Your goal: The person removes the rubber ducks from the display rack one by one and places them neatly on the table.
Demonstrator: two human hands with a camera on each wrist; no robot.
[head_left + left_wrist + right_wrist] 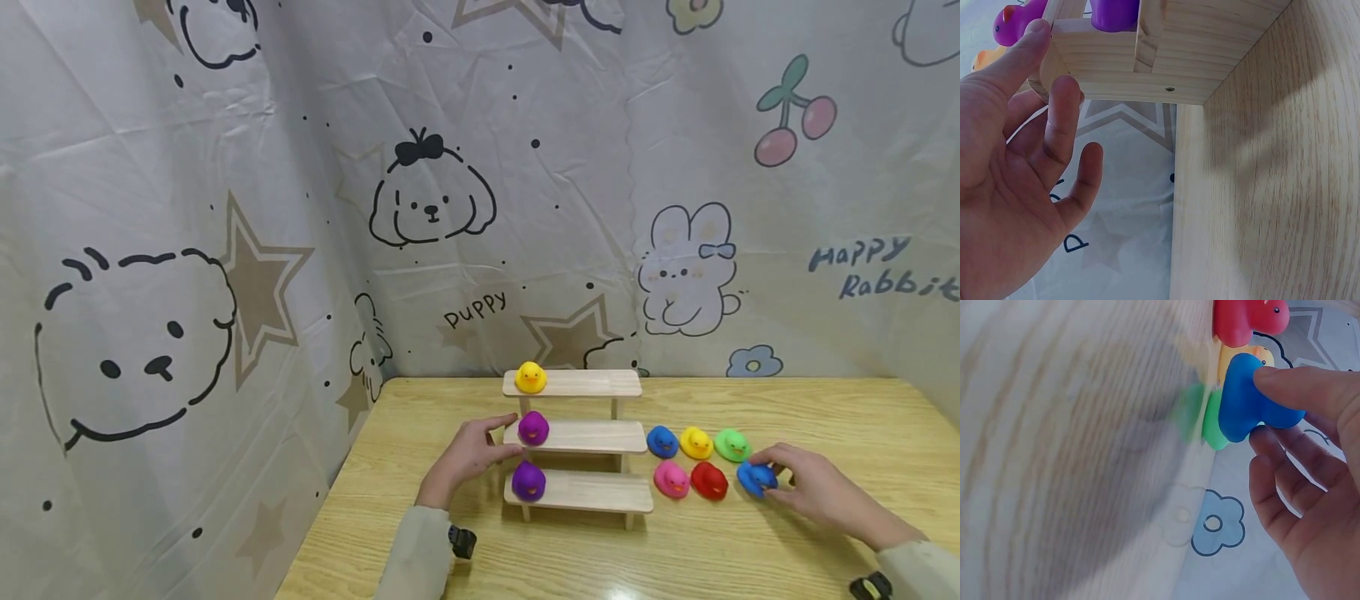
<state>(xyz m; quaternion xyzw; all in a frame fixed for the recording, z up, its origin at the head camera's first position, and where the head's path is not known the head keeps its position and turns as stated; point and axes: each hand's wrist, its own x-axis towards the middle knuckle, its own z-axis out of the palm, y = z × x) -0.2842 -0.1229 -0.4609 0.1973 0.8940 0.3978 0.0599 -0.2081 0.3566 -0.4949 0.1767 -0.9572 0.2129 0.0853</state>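
Note:
My right hand pinches a blue rubber duck between thumb and fingers, at the right end of a group of ducks. In the right wrist view the thumb presses on the side of this blue duck, close over the wooden table. On the left, my left hand grips the left end of the middle tier of a three-tier wooden display shelf. A purple duck sits on that tier by the fingers. Another purple duck stands on the bottom tier, and a yellow duck on the top.
Between shelf and right hand, more ducks stand on the table: blue, yellow, green, pink and red. A printed curtain hangs behind the table and along its left side.

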